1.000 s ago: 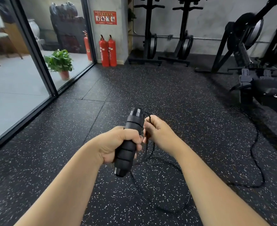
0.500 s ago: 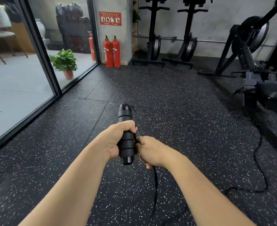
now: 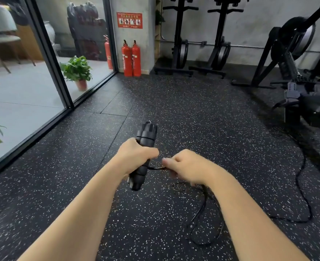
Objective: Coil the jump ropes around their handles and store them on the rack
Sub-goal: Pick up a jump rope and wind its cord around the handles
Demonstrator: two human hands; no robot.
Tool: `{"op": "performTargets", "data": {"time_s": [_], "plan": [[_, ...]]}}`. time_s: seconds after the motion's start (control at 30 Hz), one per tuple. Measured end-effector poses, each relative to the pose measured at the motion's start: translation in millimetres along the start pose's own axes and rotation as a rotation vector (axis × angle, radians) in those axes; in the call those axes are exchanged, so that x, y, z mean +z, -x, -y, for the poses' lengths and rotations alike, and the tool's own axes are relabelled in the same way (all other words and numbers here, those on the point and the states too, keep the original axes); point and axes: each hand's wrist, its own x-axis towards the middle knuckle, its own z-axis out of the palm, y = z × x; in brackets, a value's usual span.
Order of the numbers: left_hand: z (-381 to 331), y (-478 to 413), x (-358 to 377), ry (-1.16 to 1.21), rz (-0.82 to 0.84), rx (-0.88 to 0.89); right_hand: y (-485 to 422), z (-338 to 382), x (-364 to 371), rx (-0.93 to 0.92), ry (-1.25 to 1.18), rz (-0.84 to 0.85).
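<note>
R hand [image 3: 185, 166] has swung out from under the handles [image 3: 145, 147] to their right, pulling rope [image 3: 156, 168] taut w/ fingers closed on it; L hand [image 3: 136, 156] grips both handles upright. Another wrap going on; most rope slack on floor [image 3: 193, 113], rack not seen

You stand on a black speckled rubber floor [image 3: 183, 102]. On it lie loose rope [image 3: 304, 185], two fire extinguishers [image 3: 131, 59] and gym machines [image 3: 181, 68]
</note>
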Motion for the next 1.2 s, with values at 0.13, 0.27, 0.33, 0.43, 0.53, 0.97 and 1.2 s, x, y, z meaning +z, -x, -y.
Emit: {"op": "performTargets", "data": {"time_s": [0.13, 0.27, 0.33, 0.43, 0.53, 0.97, 1.2], "plan": [[1.5, 6.9, -5.3, -0.329, 0.141, 0.102, 6.0, -9.9, -18.7, 0.016, 0.101, -0.254], [5.6, 8.5, -2.2, -0.533, 0.194, 0.188, 11.8, -10.1, -30.6, -0.019, 0.307, -0.495], [8.3, 4.8, -1.1, -0.717, 0.159, 0.131, 15.4, -6.7, -35.8, -0.09, 0.364, -0.593], [8.2, 2.8, 9.3, -1.013, 0.091, 0.114, 18.0, 0.9, -36.2, -0.219, 0.45, -0.691], [3.5, 10.7, 23.0, -1.213, 0.125, 0.3, 14.7, 2.9, -32.5, -0.278, 0.46, -0.722], [-10.1, 43.0, 32.6, -0.875, 0.195, 0.643, 4.5, -38.3, -22.1, -0.06, -0.544, -0.213], [-8.7, 32.2, 28.2, -0.67, -0.056, 0.388, -8.0, -24.9, 11.1, 0.155, -0.333, -0.136]]}}
